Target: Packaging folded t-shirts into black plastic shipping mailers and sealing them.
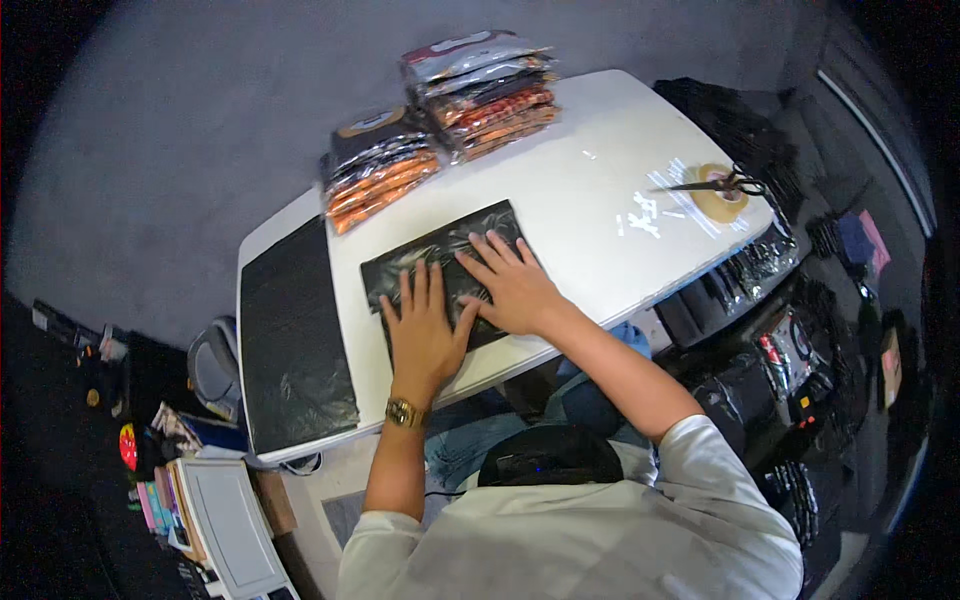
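Observation:
A black plastic package [420,252], shiny and wrinkled, lies flat on the white table [560,200] in front of me. My left hand [425,335] rests on its left part, fingers spread, a gold watch [405,412] on that wrist. My right hand [515,292] is laid flat over its right part, fingers fanned out. The thumbs come near each other over the package's near half. What the package holds is hidden. To its left lies a larger flat black plastic sheet or bag [295,330].
Two stacks of clear-bagged folded clothing, one shorter [380,165] and one taller [485,95], stand at the table's far edge. Scissors [715,184] lie over a roll of tape [722,205] among white strips on the right. Black bags [740,400] crowd the right side.

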Tool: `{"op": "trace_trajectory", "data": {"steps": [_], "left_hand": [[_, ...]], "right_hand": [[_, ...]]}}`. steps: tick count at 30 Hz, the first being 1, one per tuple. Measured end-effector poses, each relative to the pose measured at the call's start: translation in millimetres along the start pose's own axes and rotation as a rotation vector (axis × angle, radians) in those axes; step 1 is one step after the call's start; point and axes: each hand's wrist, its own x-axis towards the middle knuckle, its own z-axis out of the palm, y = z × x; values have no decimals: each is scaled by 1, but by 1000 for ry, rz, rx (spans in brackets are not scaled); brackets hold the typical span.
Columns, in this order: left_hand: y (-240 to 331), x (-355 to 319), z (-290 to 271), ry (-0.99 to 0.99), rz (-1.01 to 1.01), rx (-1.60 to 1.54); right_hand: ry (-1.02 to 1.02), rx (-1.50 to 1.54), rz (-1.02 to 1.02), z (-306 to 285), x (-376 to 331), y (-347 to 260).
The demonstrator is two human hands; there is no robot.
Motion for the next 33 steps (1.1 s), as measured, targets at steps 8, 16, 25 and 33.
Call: {"op": "trace_trajectory", "data": {"steps": [8, 16, 25, 33], "left_hand": [[-7, -53, -22, -94, -112, -2], [7, -30, -55, 228, 124, -225], [138, 85, -11, -66, 423, -526], [222, 127, 58, 63, 565, -269]], "right_hand": [[38, -7, 58, -11, -44, 18], [145, 313, -43, -104, -97, 48], [110, 182, 395, -159, -126, 200], [148, 204, 425, -128, -98, 223]]}}
